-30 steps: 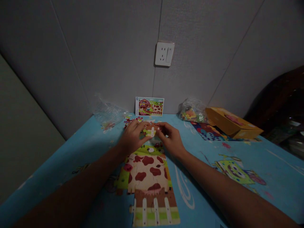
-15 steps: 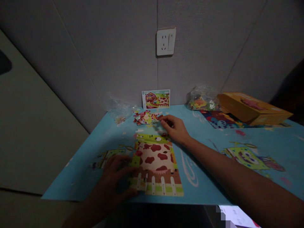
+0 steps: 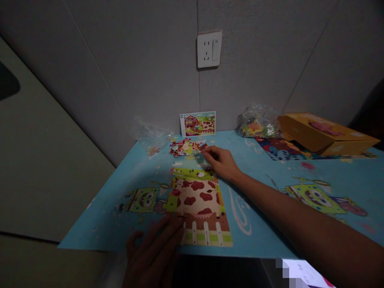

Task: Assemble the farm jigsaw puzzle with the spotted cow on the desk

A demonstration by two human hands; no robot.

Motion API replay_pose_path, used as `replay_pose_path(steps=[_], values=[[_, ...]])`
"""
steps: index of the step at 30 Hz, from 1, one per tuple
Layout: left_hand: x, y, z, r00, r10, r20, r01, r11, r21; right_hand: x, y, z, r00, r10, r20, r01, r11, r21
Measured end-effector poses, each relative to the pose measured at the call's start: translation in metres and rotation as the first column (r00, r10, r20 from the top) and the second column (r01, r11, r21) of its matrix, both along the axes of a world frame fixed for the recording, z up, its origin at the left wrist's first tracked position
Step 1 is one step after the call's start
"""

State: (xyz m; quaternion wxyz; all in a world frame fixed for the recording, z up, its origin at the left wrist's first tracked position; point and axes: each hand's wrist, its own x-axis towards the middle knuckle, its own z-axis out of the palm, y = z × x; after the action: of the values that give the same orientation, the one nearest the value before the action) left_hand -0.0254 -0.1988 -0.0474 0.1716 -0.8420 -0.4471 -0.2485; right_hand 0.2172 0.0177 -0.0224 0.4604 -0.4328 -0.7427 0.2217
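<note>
A partly assembled jigsaw puzzle point(image 3: 198, 196) lies on the table, showing a spotted cow, green hills and a white fence. My left hand point(image 3: 157, 250) rests flat over its lower left corner, fingers stretched out and together, hiding that part. Beyond the puzzle is a heap of loose puzzle pieces point(image 3: 184, 147). At the heap's right edge, my right hand point(image 3: 220, 160) is closed in a pinch on a small puzzle piece point(image 3: 197, 152), its picture too small to read. Behind the heap, a picture card point(image 3: 198, 124) of the farm scene leans against the wall.
The blue table point(image 3: 120, 236) has cartoon prints on its top. A clear plastic bag point(image 3: 153, 136) lies at the back left. Another bag of pieces point(image 3: 259, 124) stands right of the card, beside an orange box point(image 3: 327, 132) on a dark printed sheet point(image 3: 274, 151).
My left hand has moved right and nearer to me, onto the puzzle's lower left corner, its fingers now flatter. The right hand stays by the heap, with its fingertips slightly lower.
</note>
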Motion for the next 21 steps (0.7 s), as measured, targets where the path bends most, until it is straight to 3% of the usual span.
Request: replay_pose_path(steps=[9,14,21], values=[[0.011,-0.006,0.000,0.992,0.123,-0.033,-0.117,0.983,0.145,-0.001,0.001,-0.002,1.000,-0.007,0.019,0.007,1.000,-0.008],[0.017,-0.006,-0.004,0.990,0.123,-0.062,-0.113,0.983,0.145,-0.004,0.001,-0.002,1.000,0.005,0.027,-0.005,1.000,-0.001],[0.036,-0.013,-0.018,0.967,0.243,0.071,-0.249,0.965,0.086,-0.006,-0.001,-0.001,0.998,0.018,0.058,-0.019,1.000,0.010]])
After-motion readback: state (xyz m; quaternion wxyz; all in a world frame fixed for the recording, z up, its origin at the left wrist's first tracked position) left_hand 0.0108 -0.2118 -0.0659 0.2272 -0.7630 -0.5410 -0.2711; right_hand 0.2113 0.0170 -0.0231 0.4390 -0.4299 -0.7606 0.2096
